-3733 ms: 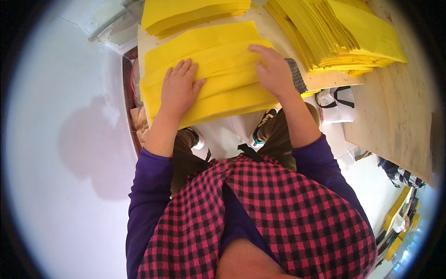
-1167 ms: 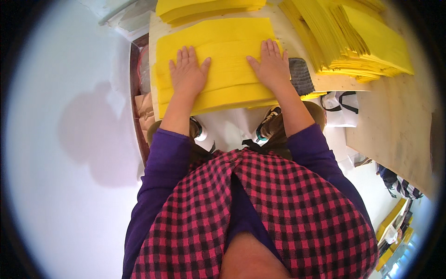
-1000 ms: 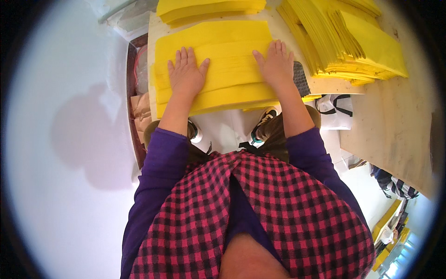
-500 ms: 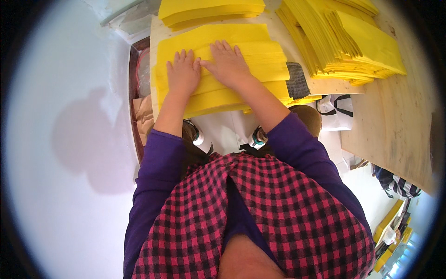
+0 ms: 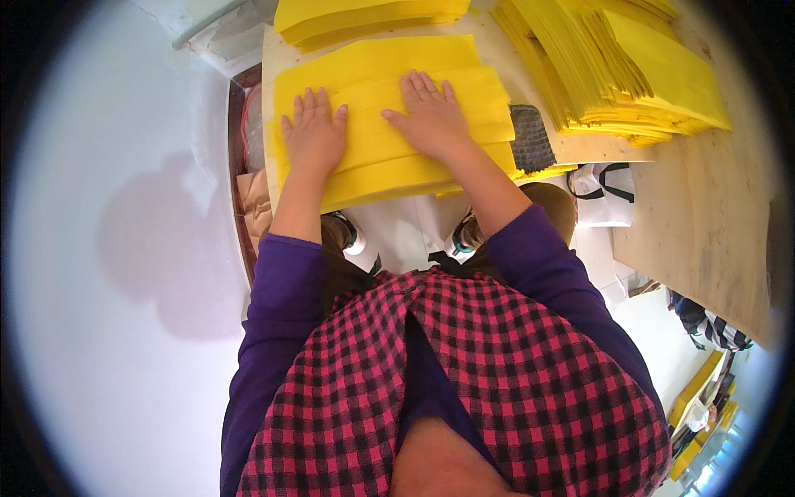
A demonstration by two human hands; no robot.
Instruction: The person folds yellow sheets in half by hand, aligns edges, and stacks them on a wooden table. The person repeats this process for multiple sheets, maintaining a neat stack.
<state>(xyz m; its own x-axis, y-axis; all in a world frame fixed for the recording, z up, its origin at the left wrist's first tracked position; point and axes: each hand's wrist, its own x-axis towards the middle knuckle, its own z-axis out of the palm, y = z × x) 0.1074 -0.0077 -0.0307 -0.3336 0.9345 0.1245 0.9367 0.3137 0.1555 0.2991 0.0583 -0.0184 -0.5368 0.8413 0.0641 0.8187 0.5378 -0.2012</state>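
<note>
A stack of yellow felt-like sheets (image 5: 381,157) lies in front of me on the wooden table. My left hand (image 5: 315,137) rests palm down near the left side of the top sheet, fingers stretched out. Farther right, my right hand (image 5: 431,120) presses flat on the same sheet with its fingers and thumb spread. Neither hand grips anything. Folds or layered edges run across the sheet beneath and between the hands. A dark grey textured cloth (image 5: 531,139) sits against the stack's right edge, partly covered by it.
Another yellow stack (image 5: 373,21) lies at the far edge of the view. Piles of folded yellow sheets (image 5: 662,74) fill the right part of the wooden table (image 5: 696,224). A white bag with black handles (image 5: 600,199) stands below the table, and a white wall (image 5: 108,248) is on my left.
My hands have moved apart across the sheet, the left slightly leftward and the right to the right. Between them the sheet now looks flatter.
</note>
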